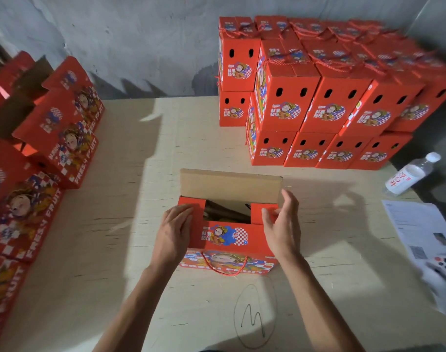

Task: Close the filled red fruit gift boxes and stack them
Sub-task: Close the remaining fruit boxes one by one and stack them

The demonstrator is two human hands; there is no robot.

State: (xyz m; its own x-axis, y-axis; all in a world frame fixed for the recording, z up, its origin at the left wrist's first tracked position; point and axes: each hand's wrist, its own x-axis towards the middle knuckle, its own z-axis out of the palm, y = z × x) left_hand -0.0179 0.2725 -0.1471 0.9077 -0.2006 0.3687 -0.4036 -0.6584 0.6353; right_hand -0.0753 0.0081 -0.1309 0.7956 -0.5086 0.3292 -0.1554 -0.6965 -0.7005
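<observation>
A red fruit gift box (227, 240) stands in the middle of the table, its near lid flap folded down and its brown far flap (229, 185) standing upright. Dark contents show through the gap in the top. My left hand (174, 231) lies flat with straight fingers pressing the box's left side flap. My right hand (280, 222) holds the right side flap, thumb on top and fingers behind it. A red rope handle (225, 268) hangs on the near face. Closed red boxes (326, 97) are stacked two high at the back right.
Open red boxes (54, 138) line the table's left edge. A plastic water bottle (410, 176) lies at the right, with printed paper sheets (420, 224) and a white game controller (443, 265) near the right edge. A pen scribble (252, 318) marks the bare table (140, 174) in front.
</observation>
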